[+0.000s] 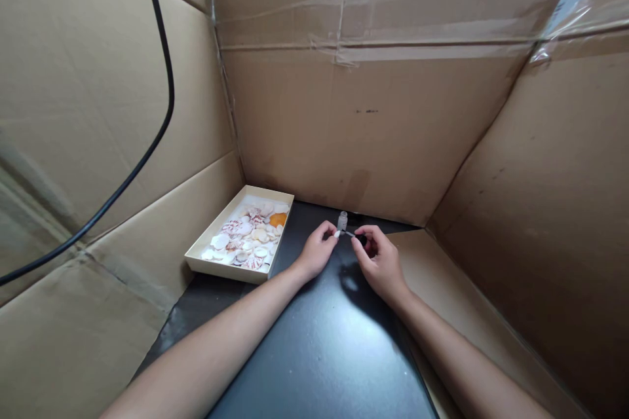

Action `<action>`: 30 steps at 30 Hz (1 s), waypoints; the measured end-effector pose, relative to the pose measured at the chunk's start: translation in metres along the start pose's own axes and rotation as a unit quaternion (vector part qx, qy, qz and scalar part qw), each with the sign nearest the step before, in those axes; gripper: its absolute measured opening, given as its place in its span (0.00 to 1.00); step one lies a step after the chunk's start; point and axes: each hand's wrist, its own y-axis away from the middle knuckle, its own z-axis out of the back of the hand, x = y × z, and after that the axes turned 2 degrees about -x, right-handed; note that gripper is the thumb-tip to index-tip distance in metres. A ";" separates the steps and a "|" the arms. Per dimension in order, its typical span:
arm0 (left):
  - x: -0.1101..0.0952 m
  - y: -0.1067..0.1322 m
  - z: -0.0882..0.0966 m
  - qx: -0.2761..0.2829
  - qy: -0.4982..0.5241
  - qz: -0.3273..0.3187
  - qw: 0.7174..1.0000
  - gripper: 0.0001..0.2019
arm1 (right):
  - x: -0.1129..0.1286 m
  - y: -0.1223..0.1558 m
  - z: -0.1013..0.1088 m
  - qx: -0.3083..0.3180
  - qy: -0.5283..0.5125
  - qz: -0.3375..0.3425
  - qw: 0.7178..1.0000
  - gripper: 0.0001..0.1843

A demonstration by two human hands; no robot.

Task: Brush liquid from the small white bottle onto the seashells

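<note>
First inspector: State the condition of the left hand (319, 250).

Second inspector: Thumb and fingers are pinched narrow around a small white piece (337, 234), possibly a shell; the piece sits at the fingertips, presumably so that its face is accessible to the other hand.

First inspector: And the right hand (373, 252)?

Second inspector: Fingers are curled closely about a black cap (362, 240); a thin stem (348, 234) runs from it toward the white piece; whether the tip makes contact cannot be told at this size.

First inspector: Account for the small bottle (343, 219).

Second inspector: It stands upright just beyond the fingers, with no lid visible on its neck; the placement appears to suit a short reach for the stem.

First inspector: The tray (226, 272)?

Second inspector: It rests on the dark tabletop (314, 340), left of the left hand, near the cardboard wall (383, 150); its low sides presumably contain the loose shells (250, 234) while leaving them within reach.
</note>
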 end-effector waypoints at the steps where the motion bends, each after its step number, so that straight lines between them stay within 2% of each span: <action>1: 0.000 0.000 0.000 0.000 0.000 0.000 1.000 0.04 | 0.000 0.000 0.000 -0.003 -0.004 0.000 1.000 0.07; 5: 0.002 -0.001 0.000 -0.004 0.004 0.004 1.000 0.03 | 0.001 0.000 0.000 0.020 -0.016 0.008 1.000 0.07; 10: 0.004 -0.002 -0.001 0.004 0.017 0.019 1.000 0.04 | 0.000 0.000 0.001 -0.003 -0.003 0.002 1.000 0.07; 14: 0.003 -0.001 -0.001 0.005 0.022 0.030 0.999 0.04 | 0.000 0.000 0.000 0.016 -0.015 0.009 1.000 0.07; 19: 0.000 0.000 -0.001 0.014 0.042 0.040 0.998 0.04 | 0.000 0.000 0.001 -0.006 -0.002 0.002 1.000 0.07; 23: 0.000 -0.001 -0.001 0.013 0.053 0.047 0.997 0.04 | 0.000 0.000 0.001 0.019 -0.008 0.014 1.000 0.07; 27: 0.000 -0.002 -0.001 0.014 0.052 0.045 0.998 0.05 | 0.001 -0.001 0.001 -0.005 0.005 0.009 1.000 0.07; 30: 0.000 -0.001 -0.001 0.010 0.050 0.045 0.998 0.04 | 0.000 0.000 0.001 0.008 -0.015 0.013 1.000 0.06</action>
